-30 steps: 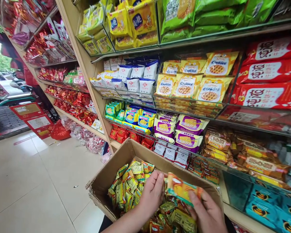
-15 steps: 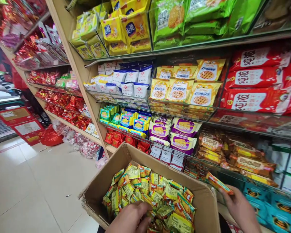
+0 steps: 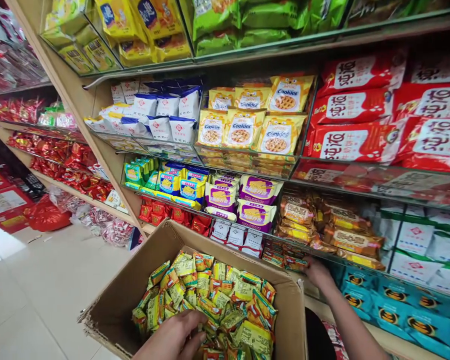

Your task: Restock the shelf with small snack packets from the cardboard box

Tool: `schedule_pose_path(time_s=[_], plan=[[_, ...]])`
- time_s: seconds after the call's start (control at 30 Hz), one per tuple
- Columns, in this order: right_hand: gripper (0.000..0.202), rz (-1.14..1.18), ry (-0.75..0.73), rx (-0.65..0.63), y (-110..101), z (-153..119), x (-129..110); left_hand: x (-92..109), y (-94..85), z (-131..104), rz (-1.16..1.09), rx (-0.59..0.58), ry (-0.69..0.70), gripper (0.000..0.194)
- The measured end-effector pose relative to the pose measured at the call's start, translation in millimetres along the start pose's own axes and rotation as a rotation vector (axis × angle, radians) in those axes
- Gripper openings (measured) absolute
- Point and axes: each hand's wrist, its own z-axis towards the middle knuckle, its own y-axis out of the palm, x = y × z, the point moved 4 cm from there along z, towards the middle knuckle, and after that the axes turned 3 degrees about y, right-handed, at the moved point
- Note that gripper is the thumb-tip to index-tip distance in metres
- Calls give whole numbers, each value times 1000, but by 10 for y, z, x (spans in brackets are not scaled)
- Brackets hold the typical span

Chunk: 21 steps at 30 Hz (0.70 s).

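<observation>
A cardboard box (image 3: pixel 108 312) full of small yellow, orange and green snack packets (image 3: pixel 210 285) stands in front of the shelves. My left hand (image 3: pixel 176 332) is inside it, over the packets. Its fingers are bent and a little apart, with nothing visible between them. Beyond the box's right corner, my right hand (image 3: pixel 318 275) reaches into a low shelf compartment. Its fingers are closed on an orange-and-green snack packet (image 3: pixel 297 263), partly hidden by the hand. More such packets (image 3: pixel 273 257) lie to the left in that compartment.
Glass-fronted shelves (image 3: pixel 243 167) hold cookies packets (image 3: pixel 243 127), red packets (image 3: pixel 345 142), purple biscuit packets (image 3: pixel 257 215) and brown packets (image 3: pixel 354 242). Teal packets (image 3: pixel 390 295) sit low on the right. A red bag (image 3: pixel 48 215) lies on the tiled floor (image 3: pixel 56 280) at left.
My right hand has carried the packet from beside the box forward into the low shelf compartment. My left hand stays over the packets in the box. The camera view has shifted right.
</observation>
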Motion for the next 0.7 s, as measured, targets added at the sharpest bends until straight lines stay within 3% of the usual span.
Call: schedule_pose_path(time_s=[0.13,0.3,0.47,0.6,0.7], plan=[[21,2,71,-70,124,-58,60,2,7,29,-2,-10,-10,22],[56,56,153,-37,200,-104,1,26,7,36,13,-31,-24,21],[53,100,121,-12,223,-108,-97,11,17,47,35,-39,-33,21],[53,141,94,74,151,-114,-104,-24,14,49,72,-79,-47,27],[52,182,51,225,43,-245,-118,-22,20,82,136,-241,-44,43]])
